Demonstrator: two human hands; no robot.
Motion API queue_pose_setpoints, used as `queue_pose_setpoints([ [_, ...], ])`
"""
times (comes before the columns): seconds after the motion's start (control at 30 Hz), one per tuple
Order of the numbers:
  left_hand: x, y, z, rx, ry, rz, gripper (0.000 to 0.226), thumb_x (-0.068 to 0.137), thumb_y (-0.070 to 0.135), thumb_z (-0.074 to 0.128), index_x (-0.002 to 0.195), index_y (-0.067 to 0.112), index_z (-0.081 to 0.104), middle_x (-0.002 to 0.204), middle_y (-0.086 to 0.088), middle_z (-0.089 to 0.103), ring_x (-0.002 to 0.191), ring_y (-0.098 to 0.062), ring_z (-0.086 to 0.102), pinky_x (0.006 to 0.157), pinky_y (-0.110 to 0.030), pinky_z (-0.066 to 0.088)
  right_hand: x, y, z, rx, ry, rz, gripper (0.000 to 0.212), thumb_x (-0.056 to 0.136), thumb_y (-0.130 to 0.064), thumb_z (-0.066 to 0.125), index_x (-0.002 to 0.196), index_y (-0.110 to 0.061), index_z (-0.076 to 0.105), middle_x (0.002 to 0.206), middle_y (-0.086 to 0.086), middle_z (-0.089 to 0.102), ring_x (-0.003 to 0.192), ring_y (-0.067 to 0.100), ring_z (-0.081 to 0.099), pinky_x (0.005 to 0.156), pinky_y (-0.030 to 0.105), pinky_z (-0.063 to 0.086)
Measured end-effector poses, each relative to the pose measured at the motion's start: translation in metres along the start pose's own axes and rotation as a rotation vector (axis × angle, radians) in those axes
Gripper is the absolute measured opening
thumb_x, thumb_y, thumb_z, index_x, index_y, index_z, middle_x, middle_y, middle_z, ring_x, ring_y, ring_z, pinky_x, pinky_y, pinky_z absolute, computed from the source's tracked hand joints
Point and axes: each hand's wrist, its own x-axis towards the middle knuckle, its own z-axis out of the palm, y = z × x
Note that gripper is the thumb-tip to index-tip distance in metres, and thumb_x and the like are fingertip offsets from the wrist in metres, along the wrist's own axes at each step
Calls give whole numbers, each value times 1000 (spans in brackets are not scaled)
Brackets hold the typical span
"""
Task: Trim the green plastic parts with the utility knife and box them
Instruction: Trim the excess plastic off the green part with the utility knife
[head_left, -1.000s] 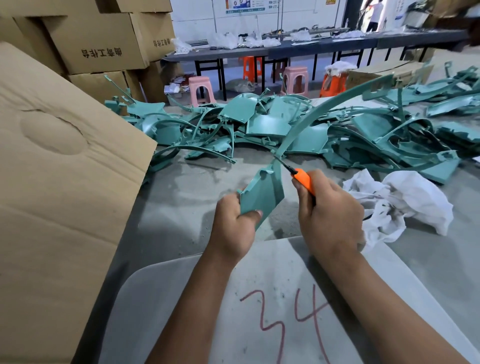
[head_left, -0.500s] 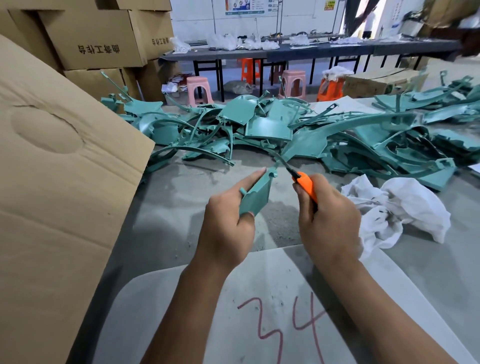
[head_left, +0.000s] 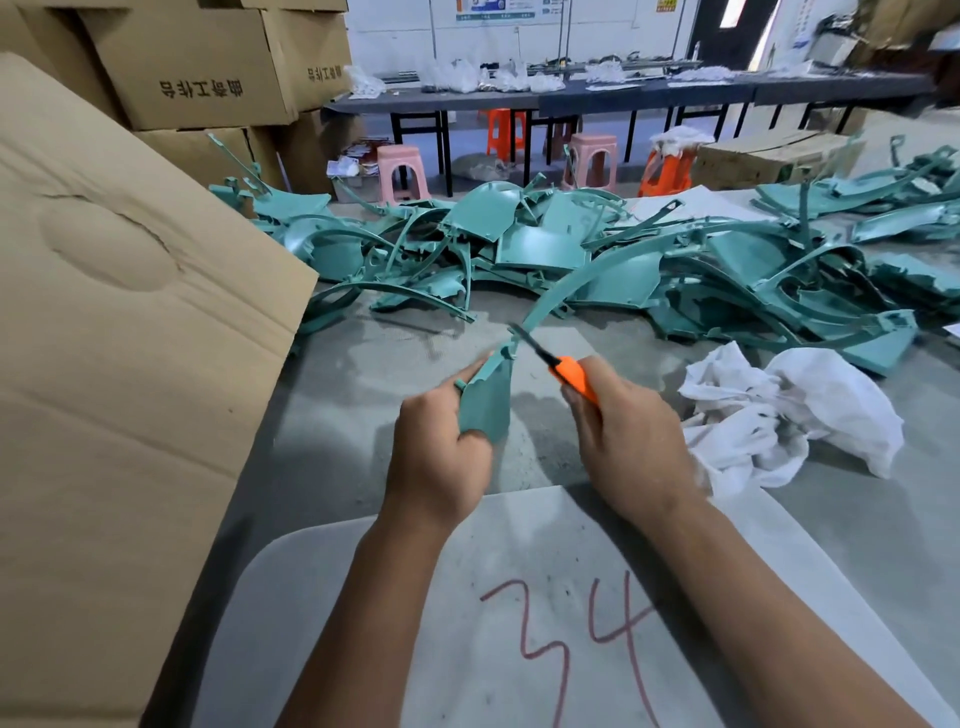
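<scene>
My left hand (head_left: 441, 452) grips the wide flat end of a long curved green plastic part (head_left: 488, 397). Its thin arm sweeps up and to the right over the pile. My right hand (head_left: 631, 441) holds an orange utility knife (head_left: 571, 375). The dark blade points up-left and meets the part's edge just above my left fingers. A big heap of green plastic parts (head_left: 571, 249) lies across the far side of the grey table. The flap of a large cardboard box (head_left: 124, 338) rises on the left; its inside is hidden.
A crumpled white cloth (head_left: 789, 415) lies right of my right hand. A pale board (head_left: 519, 597) marked "34" in red lies under my forearms. Stacked cartons (head_left: 197, 67) stand at the back left. Plastic stools (head_left: 400, 171) and long dark tables (head_left: 623, 98) fill the background.
The part's long arm has swung down from high up to nearly level with the pile. My left hand turned the wide end edge-on, and the knife blade has slid further out along the edge.
</scene>
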Motion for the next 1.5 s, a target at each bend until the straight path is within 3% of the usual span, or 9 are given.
queue_pose_setpoints([
  [0.17, -1, 9, -2, -23, -45, -13, 43, 60, 1, 42, 74, 37, 62, 53, 16, 43, 50, -4, 32, 43, -19, 24, 7, 3, -6, 38, 341, 107, 12, 109, -29, 43, 106, -20, 51, 72, -11, 47, 57, 11, 43, 51, 33, 36],
  [0.3, -2, 14, -3, -69, -138, -126, 12, 62, 2, 49, 73, 7, 50, 60, 9, 43, 56, -10, 37, 49, -29, 28, 13, 26, -14, -71, 479, 283, 23, 106, -19, 42, 128, -12, 49, 102, 11, 58, 84, 26, 47, 69, 36, 31],
  [0.37, 0, 15, -7, -103, -216, -207, 23, 60, 4, 53, 80, -6, 52, 66, -5, 49, 63, -15, 44, 56, -33, 34, 15, 32, -17, -87, 470, 278, 23, 108, -18, 42, 128, -9, 49, 102, 12, 57, 85, 28, 47, 70, 37, 31],
  [0.6, 8, 2, -33, -292, -205, -523, 45, 68, -16, 67, 108, 2, 63, 96, -17, 76, 80, -28, 72, 62, -30, 56, 14, 32, -14, 199, 229, 123, 10, 108, -16, 49, 98, -16, 48, 70, -7, 48, 60, 10, 45, 55, 31, 28],
  [0.87, 12, -1, -34, -371, -209, -554, 35, 76, -17, 64, 104, 5, 63, 86, -12, 76, 69, -21, 73, 54, -27, 55, 8, 19, -9, 111, -149, -115, 17, 104, -19, 58, 120, -19, 62, 82, -10, 57, 73, 20, 52, 64, 37, 41],
  [0.97, 11, -3, -43, -443, -267, -519, 30, 72, -1, 71, 101, 5, 69, 91, -10, 78, 75, -22, 76, 58, -29, 57, 8, 26, -8, 103, -261, -57, 5, 105, -26, 55, 105, -23, 59, 76, -14, 53, 72, 21, 52, 65, 39, 42],
  [1.1, 8, -9, -56, -515, -395, -540, 50, 66, -1, 74, 115, 6, 65, 108, -13, 77, 92, -27, 76, 67, -32, 61, 6, 27, -5, -181, -366, 68, 13, 99, -23, 52, 108, -23, 62, 102, 1, 63, 95, 32, 61, 71, 41, 45],
  [1.3, 18, -31, -65, -112, 165, -440, 46, 71, -10, 83, 101, 20, 65, 98, -7, 76, 82, -21, 74, 73, -34, 60, 7, 28, -6, -55, -181, 204, 20, 91, -21, 71, 105, -18, 57, 96, 1, 59, 88, 24, 52, 73, 36, 37],
  [1.5, 18, -41, -75, -30, 162, -374, 43, 77, 1, 84, 116, 18, 75, 98, 13, 77, 88, -3, 73, 90, -32, 59, 6, 24, -11, -43, 74, 186, 13, 99, -35, 65, 96, -24, 61, 73, -10, 52, 66, 18, 49, 58, 35, 38],
])
